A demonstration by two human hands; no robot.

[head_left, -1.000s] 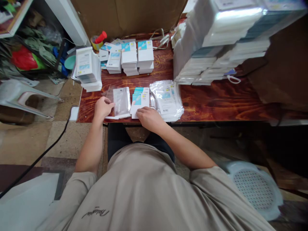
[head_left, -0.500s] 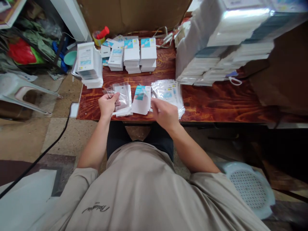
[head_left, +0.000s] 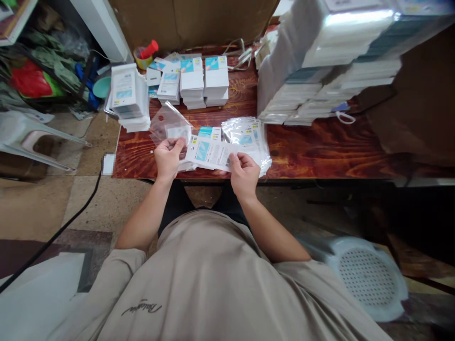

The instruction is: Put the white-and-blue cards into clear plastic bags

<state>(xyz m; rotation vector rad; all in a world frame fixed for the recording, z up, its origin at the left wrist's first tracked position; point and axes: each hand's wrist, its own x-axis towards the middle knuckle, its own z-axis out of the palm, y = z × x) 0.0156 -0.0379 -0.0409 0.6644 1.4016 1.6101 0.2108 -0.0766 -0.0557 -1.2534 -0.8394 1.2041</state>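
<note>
My left hand (head_left: 168,157) pinches a clear plastic sleeve (head_left: 167,123) and holds it lifted above the wooden table (head_left: 320,147). My right hand (head_left: 243,172) grips a white printed card with a blue patch (head_left: 209,152), its far end pointing at the sleeve's mouth. Under the hands lie a small stack of the same cards (head_left: 210,133) and a few flat empty sleeves. A pile of cards bagged in sleeves (head_left: 249,137) lies just right of my right hand.
Stacks of white cards (head_left: 204,80) stand at the back of the table, another stack (head_left: 126,94) at its left edge. Tall piles of wrapped packs (head_left: 330,61) fill the right. A cardboard box (head_left: 192,21) stands behind. A plastic stool (head_left: 369,274) is at my right, a cable (head_left: 53,237) at my left.
My right hand picked a card off the small stack and brought it toward the left. My left hand raised a clear sleeve off the table.
</note>
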